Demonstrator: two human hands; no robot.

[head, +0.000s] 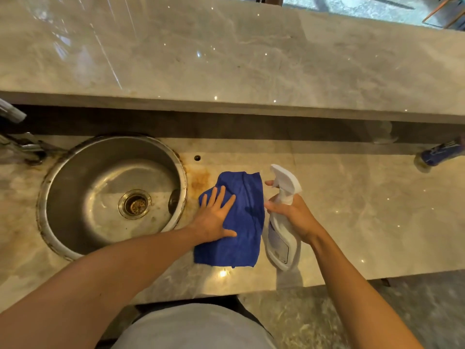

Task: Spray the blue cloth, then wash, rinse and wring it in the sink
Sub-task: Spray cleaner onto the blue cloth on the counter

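Observation:
The blue cloth lies spread flat on the marble counter, just right of the round steel sink. My left hand presses flat on the cloth's left half, fingers spread. My right hand grips the neck of a white spray bottle, which stands tilted beside the cloth's right edge with its nozzle pointing up and to the left over the cloth. The sink holds no water that I can see; its drain is open.
A tap sits at the sink's far left. A small hole and a rust stain mark the counter between sink and cloth. A blue object lies at the far right. A raised marble ledge runs behind.

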